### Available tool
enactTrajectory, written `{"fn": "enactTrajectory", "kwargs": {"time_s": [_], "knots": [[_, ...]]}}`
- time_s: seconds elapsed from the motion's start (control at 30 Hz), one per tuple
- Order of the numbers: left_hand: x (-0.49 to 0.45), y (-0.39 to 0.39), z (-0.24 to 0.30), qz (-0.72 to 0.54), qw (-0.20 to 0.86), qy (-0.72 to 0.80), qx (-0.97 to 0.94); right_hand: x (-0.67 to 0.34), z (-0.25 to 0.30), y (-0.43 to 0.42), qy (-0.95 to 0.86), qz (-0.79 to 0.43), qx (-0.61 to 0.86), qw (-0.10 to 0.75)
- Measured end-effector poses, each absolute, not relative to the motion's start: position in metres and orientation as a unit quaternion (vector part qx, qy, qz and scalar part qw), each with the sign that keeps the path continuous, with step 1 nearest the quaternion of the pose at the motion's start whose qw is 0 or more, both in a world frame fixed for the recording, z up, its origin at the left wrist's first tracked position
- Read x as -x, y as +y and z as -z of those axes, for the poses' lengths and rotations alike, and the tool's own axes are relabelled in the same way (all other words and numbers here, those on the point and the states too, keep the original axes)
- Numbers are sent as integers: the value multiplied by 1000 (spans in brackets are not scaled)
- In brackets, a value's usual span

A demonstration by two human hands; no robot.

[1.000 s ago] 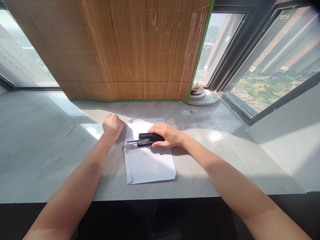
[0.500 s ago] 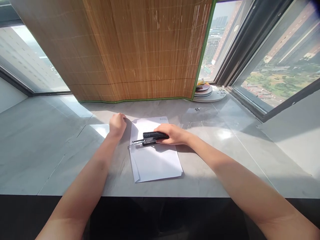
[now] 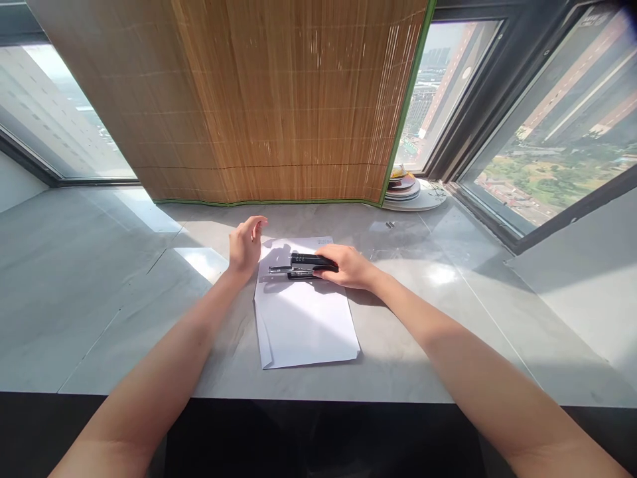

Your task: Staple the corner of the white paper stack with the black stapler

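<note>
A black stapler (image 3: 306,259) lies above the white sheets of paper (image 3: 308,325), and my right hand (image 3: 346,264) is closed around its right end. From the stapler's left end a metal rail (image 3: 279,270) sticks out toward my left hand. My left hand (image 3: 245,247) is raised just off the paper's upper left corner, its fingers loosely bent and apart from the thumb, with nothing visible in them. The stack of paper has some print at its top right corner and a lifted fold along its lower left edge.
Small metallic pieces, perhaps staples (image 3: 390,225), lie on the grey counter (image 3: 149,332) beyond the paper, near a clear plastic piece. A stack of plates (image 3: 404,189) stands by the window at the back right. A bamboo blind (image 3: 279,106) hangs at the back.
My left hand has lifted and moved right toward the stapler, its fist loosening. My right hand has turned the stapler level and shifted it slightly up and right. The view has tilted a little.
</note>
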State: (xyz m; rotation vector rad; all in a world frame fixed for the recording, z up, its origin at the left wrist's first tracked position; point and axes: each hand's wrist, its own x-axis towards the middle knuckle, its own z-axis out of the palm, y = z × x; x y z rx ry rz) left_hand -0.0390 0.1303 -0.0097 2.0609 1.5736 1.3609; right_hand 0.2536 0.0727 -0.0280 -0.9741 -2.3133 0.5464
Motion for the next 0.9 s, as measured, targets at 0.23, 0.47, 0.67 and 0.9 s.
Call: {"fn": "enactTrajectory", "kwargs": {"time_s": [0.23,0.47,0.67,0.9], "knots": [[19,124,20,-554,343,403,-642,-260,21,74,-817,-186,454,303],[16,123,20,-566,461,383,-567,-264,27,80,-792,-222,478,309],[19,124,23,-547,503,354,-568,-262,28,79,-802,-201,478,298],[16,119,21,-505,460,322,-655,-262,27,78,-809,-197,471,292]]}}
